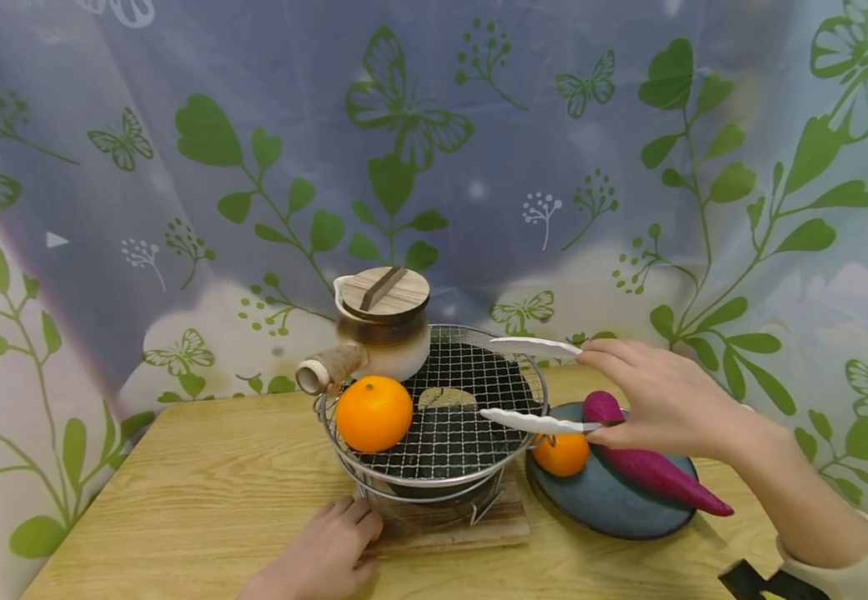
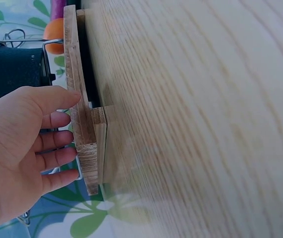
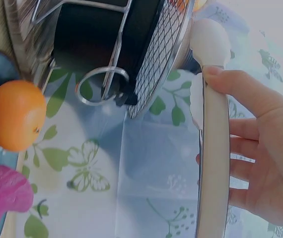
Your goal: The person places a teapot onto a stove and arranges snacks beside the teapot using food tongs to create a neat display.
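Note:
My right hand (image 1: 674,400) holds a pair of tongs (image 1: 534,423) with white scalloped tips. The tips stand spread apart over the right side of a round wire grill (image 1: 479,446), with nothing between them. On the grill's front left sits an orange (image 1: 373,415). Behind it stands a brown-and-white teapot (image 1: 396,350) with a wooden lid and a side handle. My left hand (image 1: 332,542) touches the edge of the wooden board (image 2: 74,64) beneath the stove, thumb and fingertips against it, fingers relaxed.
Right of the stove, a blue-grey plate (image 1: 591,512) holds a smaller orange (image 1: 563,456) and a purple sweet potato (image 1: 662,482). Another purple end (image 1: 602,407) shows behind the tongs. A leaf-and-butterfly cloth (image 1: 479,208) hangs behind the wooden table (image 1: 201,492).

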Demonstrator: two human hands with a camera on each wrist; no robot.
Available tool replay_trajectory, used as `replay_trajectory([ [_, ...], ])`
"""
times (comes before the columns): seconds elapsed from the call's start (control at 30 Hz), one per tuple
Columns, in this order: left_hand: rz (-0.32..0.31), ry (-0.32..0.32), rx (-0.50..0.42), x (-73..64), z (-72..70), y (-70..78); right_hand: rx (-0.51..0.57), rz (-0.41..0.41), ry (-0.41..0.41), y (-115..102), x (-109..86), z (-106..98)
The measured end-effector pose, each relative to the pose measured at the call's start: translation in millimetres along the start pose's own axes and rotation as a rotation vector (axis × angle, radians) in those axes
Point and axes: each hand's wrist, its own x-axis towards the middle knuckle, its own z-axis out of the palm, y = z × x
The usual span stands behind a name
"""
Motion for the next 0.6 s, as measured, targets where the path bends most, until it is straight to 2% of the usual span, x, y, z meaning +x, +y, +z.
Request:
replay_trajectory([
  [0.1,0.014,0.017,0.004,-0.1,0.1,0.0,0.009,0.033,-0.008,5.8,-6.4,-0.3],
  [0.37,-0.022,-0.028,-0.022,-1.5,-0.7,0.1,0.023,0.101,-0.026,25.4,-25.3,4.4],
  [0.6,-0.023,-0.021,-0.011,-2.9,-1.7,2.0,0.029,0.151,-0.060,39.6,-38.7,7.9],
])
